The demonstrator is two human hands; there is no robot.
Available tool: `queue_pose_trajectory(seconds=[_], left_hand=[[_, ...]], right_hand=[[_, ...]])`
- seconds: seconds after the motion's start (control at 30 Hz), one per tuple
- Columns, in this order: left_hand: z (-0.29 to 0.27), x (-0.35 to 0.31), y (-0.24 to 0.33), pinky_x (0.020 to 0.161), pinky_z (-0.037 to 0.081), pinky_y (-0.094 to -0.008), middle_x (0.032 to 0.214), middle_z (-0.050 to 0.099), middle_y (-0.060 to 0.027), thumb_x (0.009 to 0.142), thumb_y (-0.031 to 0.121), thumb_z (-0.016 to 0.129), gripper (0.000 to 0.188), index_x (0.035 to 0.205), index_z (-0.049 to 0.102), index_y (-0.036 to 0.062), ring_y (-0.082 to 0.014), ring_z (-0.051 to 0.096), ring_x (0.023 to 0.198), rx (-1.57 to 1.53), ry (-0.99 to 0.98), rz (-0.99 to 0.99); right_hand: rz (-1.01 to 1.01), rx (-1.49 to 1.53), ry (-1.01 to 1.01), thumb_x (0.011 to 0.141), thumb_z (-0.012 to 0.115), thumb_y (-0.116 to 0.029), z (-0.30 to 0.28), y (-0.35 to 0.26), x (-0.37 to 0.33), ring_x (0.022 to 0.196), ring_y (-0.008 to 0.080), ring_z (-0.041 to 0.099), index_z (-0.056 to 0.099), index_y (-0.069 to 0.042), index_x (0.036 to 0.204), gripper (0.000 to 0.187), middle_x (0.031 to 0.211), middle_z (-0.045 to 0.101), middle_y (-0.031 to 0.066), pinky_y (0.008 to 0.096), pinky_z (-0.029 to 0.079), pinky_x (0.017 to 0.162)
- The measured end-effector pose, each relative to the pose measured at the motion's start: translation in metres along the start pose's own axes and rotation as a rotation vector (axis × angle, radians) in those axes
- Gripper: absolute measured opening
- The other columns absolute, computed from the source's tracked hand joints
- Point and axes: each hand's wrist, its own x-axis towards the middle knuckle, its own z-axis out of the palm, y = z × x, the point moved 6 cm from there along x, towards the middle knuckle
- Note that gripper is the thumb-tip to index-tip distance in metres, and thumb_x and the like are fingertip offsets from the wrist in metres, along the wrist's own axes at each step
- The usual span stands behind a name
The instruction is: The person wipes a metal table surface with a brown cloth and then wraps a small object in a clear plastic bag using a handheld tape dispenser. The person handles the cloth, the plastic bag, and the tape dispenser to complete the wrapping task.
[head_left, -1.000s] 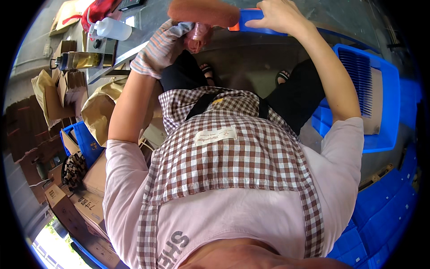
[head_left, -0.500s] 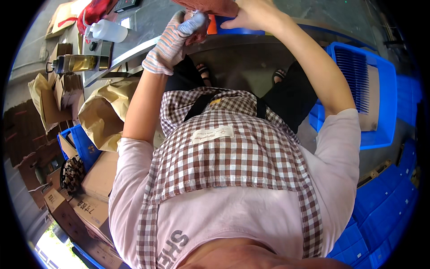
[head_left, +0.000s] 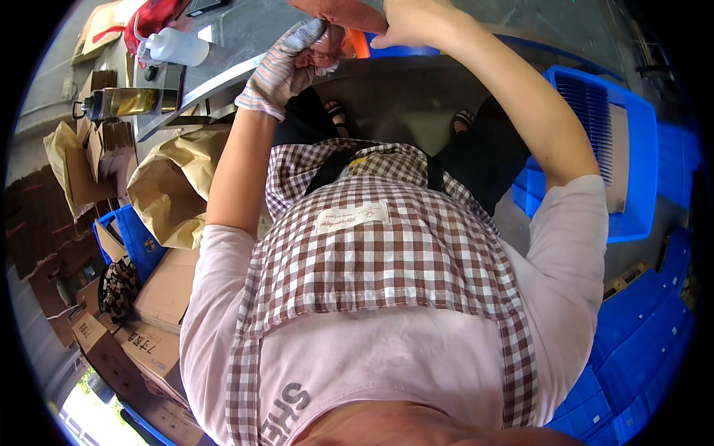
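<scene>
My left hand [head_left: 285,68], in a striped knit glove, is closed round a crumpled, shiny reddish-brown part. Above it, at the upper edge, is a smooth, matt reddish-brown piece [head_left: 346,12]; whether both belong to one object I cannot tell. My bare right hand [head_left: 416,22] grips the right end of the matt piece, its thumb showing and its other fingers mostly cut off or hidden. Just below and between the hands, something orange [head_left: 358,43] and a blue thing [head_left: 401,50] show at the table edge.
On the grey table [head_left: 520,22] at left stand a white squeeze bottle [head_left: 181,47] and a drinking bottle [head_left: 130,102]. A brown paper bag [head_left: 175,193] and cardboard boxes [head_left: 167,290] sit to my left. At right is a blue crate [head_left: 641,171] with dark comb-like rows; blue bins [head_left: 632,349] lie behind.
My left hand has shifted slightly left and turned, baring more of the crumpled part. My right thumb has moved a little right and lies beside the matt piece's end.
</scene>
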Motion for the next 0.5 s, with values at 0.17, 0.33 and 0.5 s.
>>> queue_pose_trajectory(seconds=[0.17, 0.33, 0.5], left_hand=[[0.004, -0.009, -0.015, 0.08, 0.056, -0.0306, 0.104, 0.068, -0.0018, 0.1, 0.034, 0.066, 0.037, 0.126, 0.063, 0.008, -0.0135, 0.066, 0.088, 0.229, 0.349, 0.076], [0.025, -0.013, -0.003, 0.075, 0.056, -0.0292, 0.107, 0.069, -0.0026, 0.099, 0.038, 0.067, 0.045, 0.129, 0.06, 0.0057, -0.013, 0.067, 0.089, 0.453, 0.496, 0.247], [0.05, -0.003, -0.007, 0.084, 0.052, -0.0297, 0.113, 0.063, -0.0043, 0.095, 0.026, 0.073, 0.054, 0.137, 0.047, 0.0035, -0.013, 0.061, 0.096, 0.485, 0.419, 0.463]], right_hand=[[0.004, -0.135, 0.008, 0.074, 0.079, -0.055, -0.004, -0.006, 0.004, 0.095, 0.035, 0.073, 0.078, -0.002, 0.095, 0.057, 0.096, 0.075, 0.0201, 0.0442, 0.057, 0.085], [0.004, -0.228, 0.036, 0.076, 0.078, -0.052, -0.012, -0.01, 0.011, 0.094, 0.0332, 0.074, 0.078, -0.003, 0.098, 0.054, 0.097, 0.075, 0.0194, 0.0433, 0.058, 0.082], [-0.004, -0.222, 0.084, 0.077, 0.076, -0.047, -0.017, -0.014, 0.018, 0.093, 0.0306, 0.075, 0.079, -0.004, 0.093, 0.046, 0.092, 0.076, 0.0178, 0.041, 0.059, 0.082]])
